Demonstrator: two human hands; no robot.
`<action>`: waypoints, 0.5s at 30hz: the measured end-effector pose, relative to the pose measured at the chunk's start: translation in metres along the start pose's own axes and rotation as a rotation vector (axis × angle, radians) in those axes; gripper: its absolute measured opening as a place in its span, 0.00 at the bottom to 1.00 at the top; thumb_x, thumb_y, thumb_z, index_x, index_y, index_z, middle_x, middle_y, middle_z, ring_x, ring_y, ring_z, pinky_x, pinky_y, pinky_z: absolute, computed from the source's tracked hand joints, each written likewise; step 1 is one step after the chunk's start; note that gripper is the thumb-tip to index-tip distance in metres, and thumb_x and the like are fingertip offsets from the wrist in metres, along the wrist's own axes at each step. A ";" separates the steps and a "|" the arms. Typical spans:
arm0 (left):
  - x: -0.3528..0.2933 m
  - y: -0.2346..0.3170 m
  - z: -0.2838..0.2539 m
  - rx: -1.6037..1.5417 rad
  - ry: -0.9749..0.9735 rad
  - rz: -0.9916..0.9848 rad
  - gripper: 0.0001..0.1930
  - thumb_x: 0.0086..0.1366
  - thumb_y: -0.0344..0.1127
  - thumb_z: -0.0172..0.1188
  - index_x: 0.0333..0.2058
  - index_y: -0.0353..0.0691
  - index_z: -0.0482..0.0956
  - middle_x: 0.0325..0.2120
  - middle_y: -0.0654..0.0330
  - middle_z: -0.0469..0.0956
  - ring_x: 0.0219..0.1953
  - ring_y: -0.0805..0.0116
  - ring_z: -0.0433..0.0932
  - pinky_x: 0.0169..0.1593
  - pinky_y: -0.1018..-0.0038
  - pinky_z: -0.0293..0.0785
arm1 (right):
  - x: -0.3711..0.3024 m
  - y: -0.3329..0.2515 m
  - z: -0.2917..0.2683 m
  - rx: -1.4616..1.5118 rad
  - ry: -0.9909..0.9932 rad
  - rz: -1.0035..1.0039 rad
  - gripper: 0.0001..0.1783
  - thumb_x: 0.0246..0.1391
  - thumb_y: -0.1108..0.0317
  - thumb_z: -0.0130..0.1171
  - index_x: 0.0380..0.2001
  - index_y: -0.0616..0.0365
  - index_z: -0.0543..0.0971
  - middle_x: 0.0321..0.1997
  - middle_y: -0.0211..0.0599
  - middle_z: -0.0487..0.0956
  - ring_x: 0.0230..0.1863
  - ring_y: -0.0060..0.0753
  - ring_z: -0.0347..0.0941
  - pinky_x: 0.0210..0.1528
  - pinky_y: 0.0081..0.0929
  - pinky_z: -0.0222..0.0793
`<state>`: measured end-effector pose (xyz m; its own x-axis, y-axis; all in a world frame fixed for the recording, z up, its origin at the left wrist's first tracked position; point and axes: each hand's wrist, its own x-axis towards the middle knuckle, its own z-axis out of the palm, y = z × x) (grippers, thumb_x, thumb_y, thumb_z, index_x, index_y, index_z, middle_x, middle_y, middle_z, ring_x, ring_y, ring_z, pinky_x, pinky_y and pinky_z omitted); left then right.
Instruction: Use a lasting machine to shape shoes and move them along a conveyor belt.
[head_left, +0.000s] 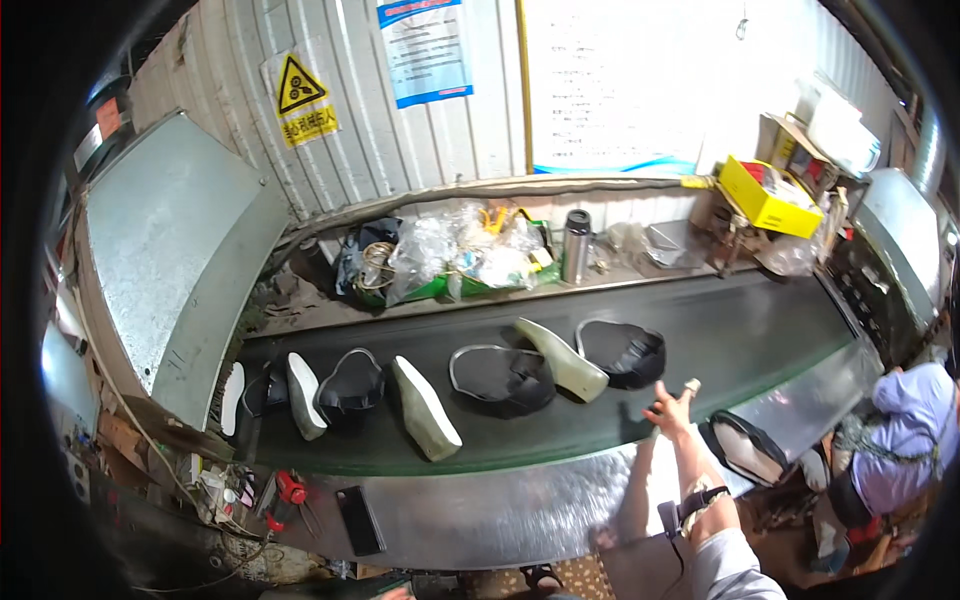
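My right hand (672, 410) reaches over the near edge of the dark conveyor belt (740, 345), fingers spread with nothing held. A pale tip shows on one finger. Closest to it is a black shoe upper (630, 355), apart from the fingers. Left of that upper lies a greenish wedge sole (565, 362), then another black upper (510, 380). Farther left, a wedge sole with a white face (425, 408), a black upper (352, 385) and more pieces follow. Of my left hand (397, 593), only a sliver of skin shows at the lower edge; its fingers are hidden.
A black upper with a pale inside (748, 448) lies on the metal ledge (500, 520) beside my forearm. On that ledge also rest a phone (360, 520) and a red-handled tool (290, 488). A bottle (577, 245) stands behind the belt. At right sits another person (908, 430).
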<state>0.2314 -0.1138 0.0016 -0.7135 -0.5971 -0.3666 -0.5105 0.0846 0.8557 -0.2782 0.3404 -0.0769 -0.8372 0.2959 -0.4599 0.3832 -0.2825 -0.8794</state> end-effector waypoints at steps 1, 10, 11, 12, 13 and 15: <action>0.003 -0.009 -0.001 0.017 -0.026 -0.005 0.17 0.66 0.26 0.63 0.53 0.33 0.76 0.42 0.55 0.82 0.46 0.68 0.80 0.51 0.72 0.76 | 0.022 -0.003 0.011 0.080 0.095 0.073 0.65 0.56 0.56 0.70 0.73 0.29 0.26 0.72 0.53 0.52 0.58 0.47 0.66 0.48 0.51 0.79; -0.032 -0.048 -0.025 0.277 -0.042 -0.103 0.18 0.68 0.38 0.63 0.50 0.31 0.80 0.45 0.52 0.83 0.49 0.60 0.81 0.53 0.66 0.75 | 0.070 -0.068 0.097 0.098 -0.246 -0.522 0.43 0.61 0.76 0.59 0.74 0.43 0.52 0.58 0.45 0.68 0.45 0.37 0.72 0.46 0.41 0.79; -0.031 -0.047 -0.023 0.256 -0.021 -0.119 0.18 0.68 0.38 0.63 0.50 0.31 0.80 0.44 0.52 0.83 0.48 0.61 0.81 0.52 0.66 0.75 | 0.064 -0.069 0.112 -0.104 -0.260 -0.580 0.41 0.60 0.73 0.62 0.72 0.51 0.54 0.59 0.47 0.68 0.45 0.43 0.73 0.49 0.43 0.78; -0.027 -0.044 -0.019 0.202 -0.004 -0.077 0.17 0.68 0.37 0.63 0.50 0.31 0.79 0.44 0.51 0.83 0.47 0.62 0.81 0.52 0.66 0.76 | 0.051 -0.059 0.122 -0.483 -0.298 -0.776 0.43 0.55 0.69 0.67 0.71 0.55 0.57 0.59 0.48 0.68 0.47 0.49 0.73 0.51 0.44 0.77; -0.022 -0.041 -0.014 0.249 -0.007 -0.051 0.16 0.68 0.35 0.63 0.49 0.30 0.79 0.43 0.52 0.83 0.46 0.64 0.81 0.51 0.67 0.76 | 0.037 -0.043 0.131 -0.869 -0.290 -0.888 0.46 0.51 0.65 0.72 0.69 0.58 0.59 0.59 0.50 0.69 0.48 0.55 0.72 0.53 0.46 0.75; -0.011 -0.031 -0.003 0.214 -0.029 0.041 0.16 0.68 0.35 0.63 0.50 0.30 0.79 0.44 0.53 0.83 0.46 0.64 0.81 0.52 0.68 0.76 | 0.005 -0.008 0.133 -1.412 -0.471 -1.066 0.52 0.39 0.56 0.77 0.66 0.58 0.63 0.60 0.51 0.68 0.54 0.63 0.68 0.57 0.47 0.71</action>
<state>0.2566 -0.1123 -0.0197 -0.7475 -0.5670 -0.3460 -0.5690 0.2779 0.7740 -0.3380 0.2226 -0.0556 -0.8481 -0.5083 0.1495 -0.5291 0.7977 -0.2894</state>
